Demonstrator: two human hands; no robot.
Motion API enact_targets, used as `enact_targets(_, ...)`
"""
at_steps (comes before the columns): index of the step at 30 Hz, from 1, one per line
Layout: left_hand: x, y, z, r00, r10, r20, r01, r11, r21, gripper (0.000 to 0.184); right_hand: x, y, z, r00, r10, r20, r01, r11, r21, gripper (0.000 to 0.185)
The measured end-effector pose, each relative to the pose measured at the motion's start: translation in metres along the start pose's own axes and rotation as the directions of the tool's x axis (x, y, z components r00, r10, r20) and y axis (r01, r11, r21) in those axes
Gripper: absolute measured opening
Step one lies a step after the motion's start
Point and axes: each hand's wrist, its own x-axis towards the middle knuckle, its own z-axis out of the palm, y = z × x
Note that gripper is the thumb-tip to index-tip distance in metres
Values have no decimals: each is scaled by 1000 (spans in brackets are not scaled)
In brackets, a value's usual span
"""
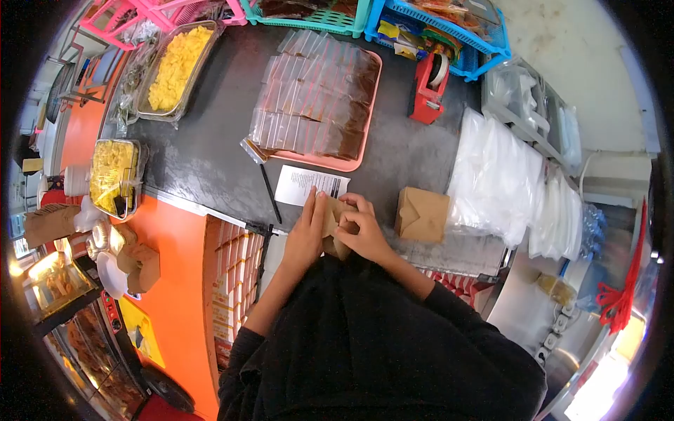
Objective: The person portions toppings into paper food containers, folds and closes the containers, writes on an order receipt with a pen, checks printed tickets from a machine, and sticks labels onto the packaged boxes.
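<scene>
Close to my body, at the counter's near edge, I hold a brown cardboard food box [338,210] whose flaps stand up. My left hand [307,228] grips its left side with the fingers held together. On the other side, my right hand [365,234] pinches at the top flaps with bent fingers; the box's inside is mostly hidden. Just beyond the hands lies a printed white paper slip [298,184]. A closed box [422,215] of the same brown card sits to the right of my right hand.
A pink tray [361,158] of small sauce-filled bags stands ahead, with a black pen [270,194] near it. Farther right are a red tape dispenser [426,91] and stacked plastic bags [495,179]. Containers of yellow food [180,70] stand left; baskets [449,28] line the back.
</scene>
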Motion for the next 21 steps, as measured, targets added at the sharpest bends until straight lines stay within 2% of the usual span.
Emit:
enact_targets(15,-2,0,4,998,54,-42,-55,998,-34,69,1,-2,6,1000,-15,-27,12,996,-91,15)
enact_targets(18,0,10,-13,984,159,-74,-171,963,-206,61,1,1,0,999,-52,-8,52,998,-44,16)
enact_targets(21,11,-9,-27,980,176,89,-140,938,-316,40,0,5,-1,995,-101,-9,101,994,-33,18)
